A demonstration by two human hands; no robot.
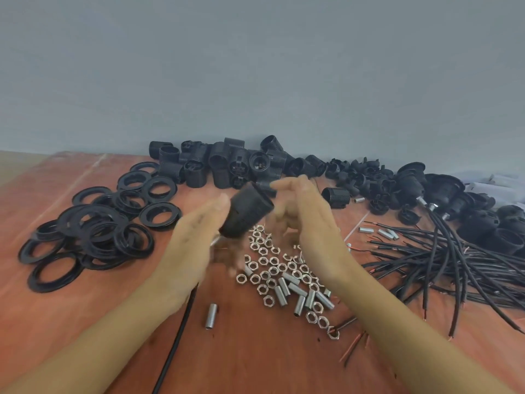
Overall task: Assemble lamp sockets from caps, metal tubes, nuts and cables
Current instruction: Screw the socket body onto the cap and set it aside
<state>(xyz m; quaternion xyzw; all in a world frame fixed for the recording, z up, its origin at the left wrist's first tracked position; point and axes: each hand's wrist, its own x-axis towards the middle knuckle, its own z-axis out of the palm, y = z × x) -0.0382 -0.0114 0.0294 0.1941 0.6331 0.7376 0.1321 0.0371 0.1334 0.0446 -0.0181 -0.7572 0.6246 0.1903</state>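
A black lamp socket (246,214) hangs tilted above the table, pressed between my two hands. A short metal tube (215,240) sticks out of its lower end, and a black cable (176,336) runs from there down toward me. My left hand (193,245) lies flat against the socket's left side with straight fingers. My right hand (306,220) touches the socket's upper right side with loosely bent fingers, blurred by motion. Below the hands lies a heap of metal nuts (270,265) and metal tubes (301,297).
Black threaded rings (93,231) are piled on the left of the red-brown table (255,359). Socket bodies (221,163) and caps (366,177) line the back wall. Assembled sockets (443,189) and loose black cables (454,263) lie at the right. One single tube (211,315) lies near me.
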